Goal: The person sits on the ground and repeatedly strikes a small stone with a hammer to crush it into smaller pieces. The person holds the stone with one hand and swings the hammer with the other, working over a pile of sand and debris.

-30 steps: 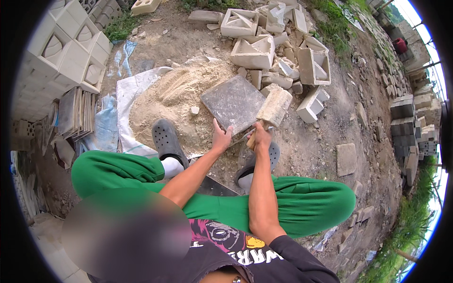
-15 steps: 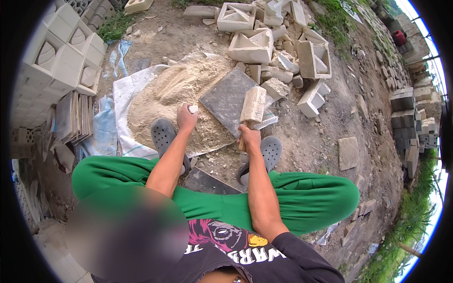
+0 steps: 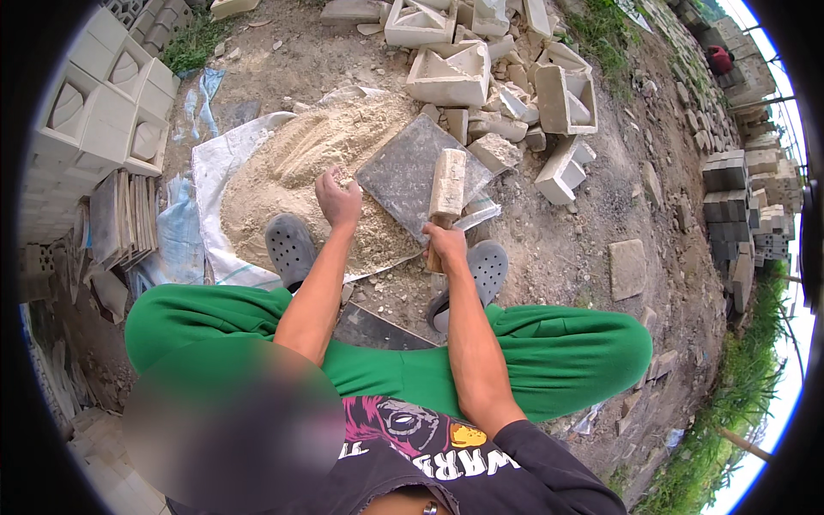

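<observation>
My right hand (image 3: pixel 445 242) grips the handle of a wooden mallet (image 3: pixel 448 184), its pale, dusty head pointing away from me. The mallet head is over the near right part of a dark square board (image 3: pixel 410 170). My left hand (image 3: pixel 339 199) is just above a pile of pale crumbly powder (image 3: pixel 283 184), left of the board. Its fingers look parted, with pale crumbs showing between thumb and fingers. The powder lies on a white woven sheet (image 3: pixel 209 193). Both my feet, in grey clogs (image 3: pixel 293 245), stand at the near edge of the pile.
Broken cream blocks (image 3: pixel 446 73) and rubble lie beyond the board. Hollow pale blocks (image 3: pixel 103 107) are stacked at the left, with thin boards (image 3: pixel 124 219) leaning below. A flat slab (image 3: pixel 627 269) lies at the right, and grey blocks (image 3: pixel 727 206) are stacked farther out.
My left hand has shifted slightly left, its fingers have spread, and the whitish lump it held no longer shows clearly. The mallet has swung slightly left in my right hand.
</observation>
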{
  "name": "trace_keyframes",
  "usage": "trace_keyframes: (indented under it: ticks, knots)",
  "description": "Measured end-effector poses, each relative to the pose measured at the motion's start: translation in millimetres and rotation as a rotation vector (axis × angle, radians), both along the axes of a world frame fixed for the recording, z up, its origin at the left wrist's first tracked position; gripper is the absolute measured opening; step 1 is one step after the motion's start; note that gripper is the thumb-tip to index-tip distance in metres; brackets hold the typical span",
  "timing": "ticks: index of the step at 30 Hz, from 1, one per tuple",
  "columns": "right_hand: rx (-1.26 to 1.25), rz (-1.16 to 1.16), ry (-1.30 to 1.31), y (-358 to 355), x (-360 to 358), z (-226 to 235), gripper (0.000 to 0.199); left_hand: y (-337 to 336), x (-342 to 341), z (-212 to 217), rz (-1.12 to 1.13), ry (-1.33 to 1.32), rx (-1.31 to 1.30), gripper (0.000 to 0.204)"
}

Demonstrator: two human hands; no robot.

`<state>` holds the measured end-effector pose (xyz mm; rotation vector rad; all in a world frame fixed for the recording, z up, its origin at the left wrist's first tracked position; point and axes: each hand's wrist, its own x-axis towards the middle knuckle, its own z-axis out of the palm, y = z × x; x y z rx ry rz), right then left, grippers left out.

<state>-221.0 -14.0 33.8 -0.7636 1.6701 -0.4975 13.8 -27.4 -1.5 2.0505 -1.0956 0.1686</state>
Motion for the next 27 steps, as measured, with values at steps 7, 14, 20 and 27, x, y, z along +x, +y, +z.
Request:
trace_keyframes:
  ticks: [7,14,20,27]
  knots:
    - [-0.030,0.000,-0.007,3,7,3,0.024,15,28,-51,-0.306,0.380,0.266,0.056]
    - [-0.023,-0.018,0.022,1,4,-2,0.024,13,23,-12,-0.210,0.334,0.503,0.052]
    - [0.010,-0.010,-0.026,2,2,-13,0.037,-8,-6,32,-0.344,0.337,0.456,0.054]
    - [0.012,0.036,0.020,1,5,-13,0.034,-23,-9,-7,-0.460,0.529,0.454,0.052]
